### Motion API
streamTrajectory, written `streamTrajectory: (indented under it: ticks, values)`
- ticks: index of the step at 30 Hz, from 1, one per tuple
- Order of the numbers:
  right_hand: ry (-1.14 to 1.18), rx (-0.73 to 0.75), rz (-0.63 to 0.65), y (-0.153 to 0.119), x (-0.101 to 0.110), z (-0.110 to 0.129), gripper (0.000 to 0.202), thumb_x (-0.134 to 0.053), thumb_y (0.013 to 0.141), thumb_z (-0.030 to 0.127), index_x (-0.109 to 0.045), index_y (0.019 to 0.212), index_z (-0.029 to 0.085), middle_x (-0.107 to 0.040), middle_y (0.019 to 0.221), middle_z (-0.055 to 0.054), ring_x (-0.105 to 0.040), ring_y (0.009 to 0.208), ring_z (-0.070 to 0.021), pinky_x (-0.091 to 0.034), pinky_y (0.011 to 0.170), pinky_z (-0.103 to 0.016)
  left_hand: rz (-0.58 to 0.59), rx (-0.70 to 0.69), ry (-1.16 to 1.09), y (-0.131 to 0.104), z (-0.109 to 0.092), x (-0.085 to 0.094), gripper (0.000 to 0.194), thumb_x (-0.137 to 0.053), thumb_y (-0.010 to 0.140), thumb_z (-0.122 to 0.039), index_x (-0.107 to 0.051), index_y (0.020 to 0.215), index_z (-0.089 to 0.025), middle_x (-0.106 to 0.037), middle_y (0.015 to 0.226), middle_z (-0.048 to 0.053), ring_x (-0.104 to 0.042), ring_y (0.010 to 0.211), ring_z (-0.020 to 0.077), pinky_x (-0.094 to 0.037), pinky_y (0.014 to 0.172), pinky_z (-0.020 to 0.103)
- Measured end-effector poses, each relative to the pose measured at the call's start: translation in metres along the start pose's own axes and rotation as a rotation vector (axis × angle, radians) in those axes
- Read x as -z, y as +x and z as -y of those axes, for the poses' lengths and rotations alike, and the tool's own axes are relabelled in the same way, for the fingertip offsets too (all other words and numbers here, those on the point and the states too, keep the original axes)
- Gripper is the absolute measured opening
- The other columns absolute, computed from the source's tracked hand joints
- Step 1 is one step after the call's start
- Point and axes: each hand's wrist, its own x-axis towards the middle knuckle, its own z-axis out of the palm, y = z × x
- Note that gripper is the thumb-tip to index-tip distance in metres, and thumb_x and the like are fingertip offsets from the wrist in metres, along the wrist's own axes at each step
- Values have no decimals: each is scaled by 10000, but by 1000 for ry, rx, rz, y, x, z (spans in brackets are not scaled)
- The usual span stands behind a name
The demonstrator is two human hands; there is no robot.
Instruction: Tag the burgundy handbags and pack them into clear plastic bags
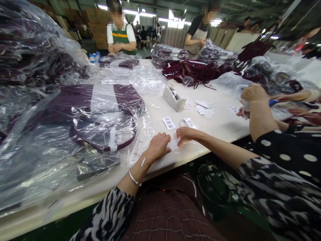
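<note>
Close to the table's front edge, my left hand (158,146) and my right hand (187,134) face each other. Between them stretches a pale white slip (175,144), its ends pinched in the curled fingers of both hands. Whether it is paper or film I cannot make out. Just beyond the hands lie a printed label (168,123) and a tag with a looped string (190,123). Behind these stands a grey tape dispenser (174,99). To the left of my left hand is a dark maroon bag (120,95) in clear plastic, with a white band across it.
More printed labels (204,108) lie to the right of the dispenser. Wrapped bags (30,43) are piled high at the left. Maroon straps (190,70) lie at the back. A co-worker's arm (260,113) reaches in from the right. Two people stand across the table (218,124).
</note>
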Motion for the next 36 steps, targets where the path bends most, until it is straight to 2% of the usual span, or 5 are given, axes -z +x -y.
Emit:
streamTrajectory:
  ticks: [12,18,23,29,36]
  values:
    - [531,12,-94,-33,-12,-6,360,-773,660,339,-622,932,159,-679,776,-20,-631,631,-134,-505,582,-246,-52,55,-96,-2,1,-2,311,-715,748,-283,-593,1022,-202,-622,1052,94,-567,1015,285,-475,833,390]
    - [771,89,-207,-26,-11,-8,278,-768,624,378,-665,754,154,-654,671,1,-563,593,-114,-442,548,-231,-33,172,-162,-13,-10,-2,244,-670,789,-327,-577,992,-229,-682,896,25,-640,839,224,-466,707,315]
    - [286,298,-69,1,10,15,133,-741,632,262,-735,741,187,-671,644,33,-588,623,-124,-411,564,-214,-70,180,-114,-45,-23,2,408,-705,797,-491,-587,1060,-202,-695,940,64,-647,899,275,-472,785,382]
    - [32,432,11,34,15,45,116,-730,633,124,-747,719,200,-681,662,31,-616,651,-135,-417,577,-206,-176,5,-84,-56,-21,0,141,-602,903,-195,-595,1045,-194,-648,1084,74,-583,1030,237,-468,883,384]
    - [-153,493,-148,23,7,46,289,-726,711,85,-719,974,206,-721,943,-59,-642,869,-219,-431,743,-285,-65,-103,64,-43,-17,-20,93,-544,944,-232,-606,947,-163,-643,993,75,-580,947,249,-463,807,392]
